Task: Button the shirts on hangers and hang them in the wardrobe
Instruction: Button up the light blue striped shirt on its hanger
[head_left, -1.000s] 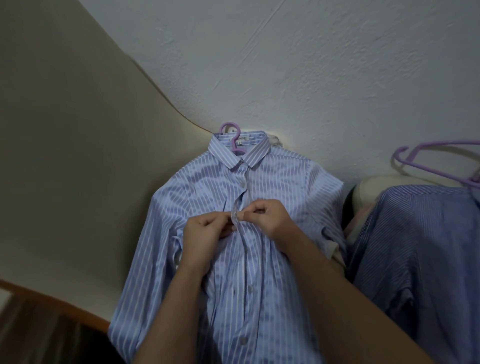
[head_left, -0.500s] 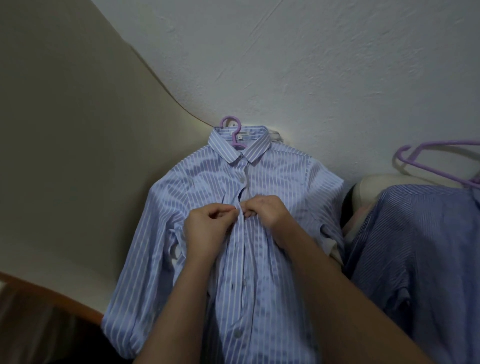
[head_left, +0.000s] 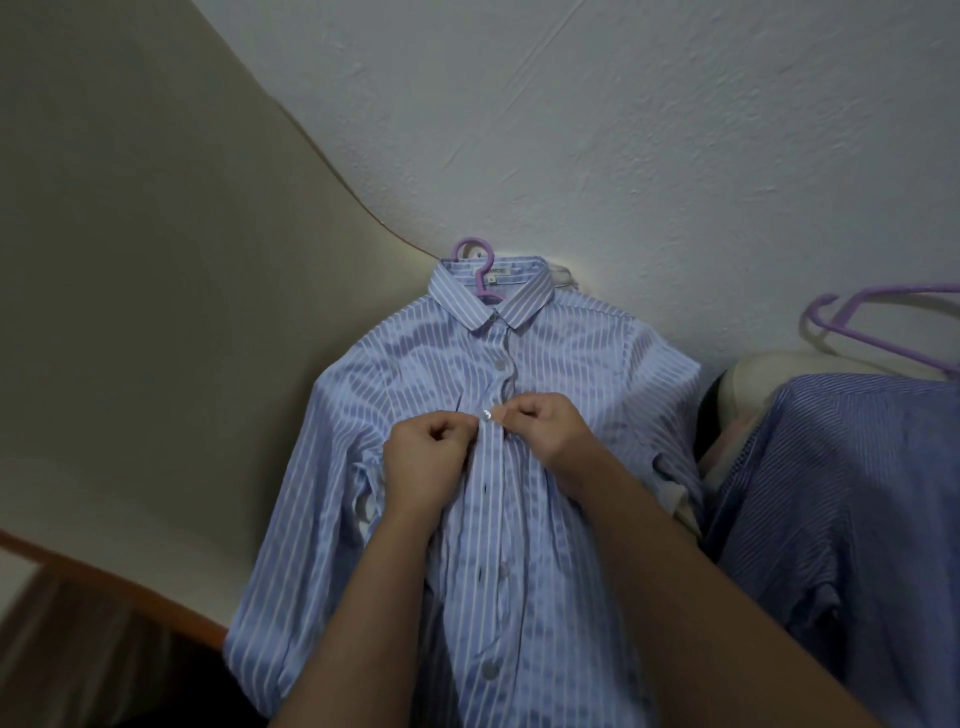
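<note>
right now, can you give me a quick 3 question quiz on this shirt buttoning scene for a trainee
1. True or false: the left hand and the right hand both pinch the front of the striped shirt beside a button.
2. The hanger hook above the shirt's collar is: A green, B purple, C black.
3. Fill in: the darker blue shirt lies to the ___ of the striped shirt.
Key: 1 true; 2 B; 3 right.
</note>
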